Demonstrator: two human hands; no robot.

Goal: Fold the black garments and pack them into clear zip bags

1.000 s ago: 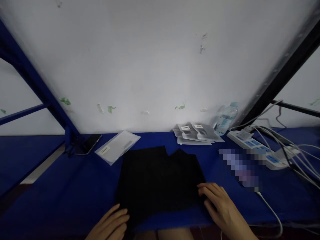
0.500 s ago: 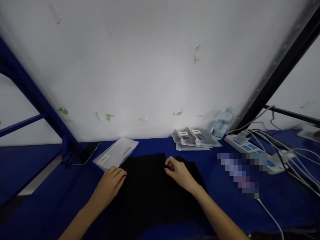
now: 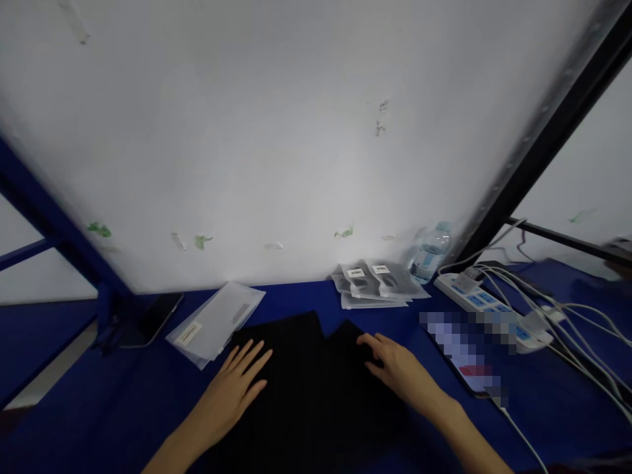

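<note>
A black piece of cloth [image 3: 296,388] is spread on the blue table, with a V-shaped notch in its far edge, like a garment with two legs. My left hand [image 3: 237,388] lies flat on its left part, fingers spread. Over the right part, my right hand [image 3: 397,368] has its fingers bent and its thumb apart, with nothing seen between them. The near part of the cloth runs out of view at the bottom, and its folds are hard to make out in the dark fabric.
Clear zip bags with white labels [image 3: 217,322] lie at the back left beside a dark phone [image 3: 158,319]. More bags [image 3: 375,283] and a water bottle [image 3: 432,253] stand back right. A power strip [image 3: 486,309], cables and a lit phone [image 3: 467,359] are at right.
My left hand has gone from closed fingers at the cloth's left edge to lying spread on it. My right hand has moved right, its pinch loosened. The cloth's notch shows wider.
</note>
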